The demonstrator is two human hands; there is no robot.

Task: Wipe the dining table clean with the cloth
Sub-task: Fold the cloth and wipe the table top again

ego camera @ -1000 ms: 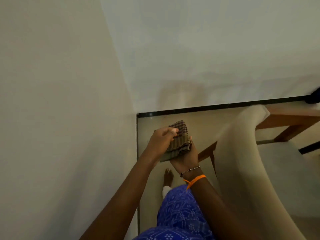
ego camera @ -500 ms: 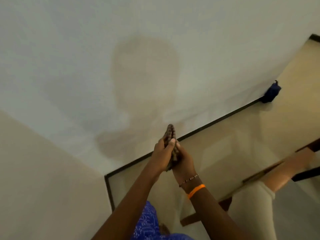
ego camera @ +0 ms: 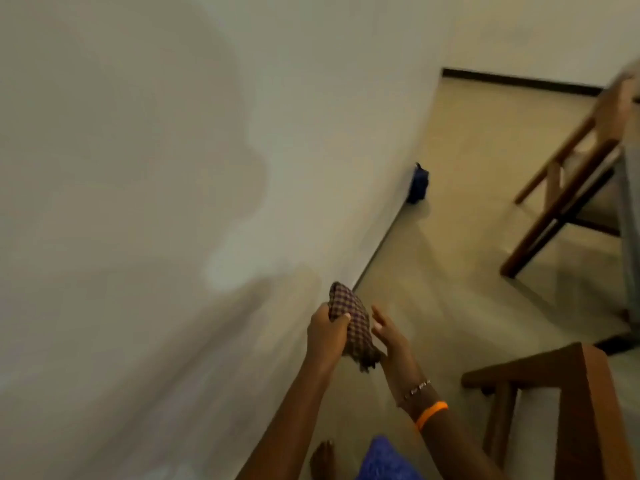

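A folded brown checked cloth (ego camera: 354,325) is held upright in front of me, over the floor beside the wall. My left hand (ego camera: 325,337) grips its left side, thumb on the front. My right hand (ego camera: 389,336), with a bead bracelet and an orange band at the wrist, is just right of the cloth with fingers spread; the cloth's lower end hangs against its palm. No table top shows clearly in this blurred view.
A pale wall (ego camera: 173,202) fills the left, with a dark skirting line (ego camera: 377,247) along the beige floor. A small dark blue object (ego camera: 418,183) lies by the wall. A wooden furniture frame (ego camera: 568,188) stands upper right and another wooden piece (ego camera: 588,393) lower right. My bare foot (ego camera: 322,459) is below.
The view has swung right along the wall. My hands were pressed together on the cloth; now the right hand has opened away and only the left grips it.
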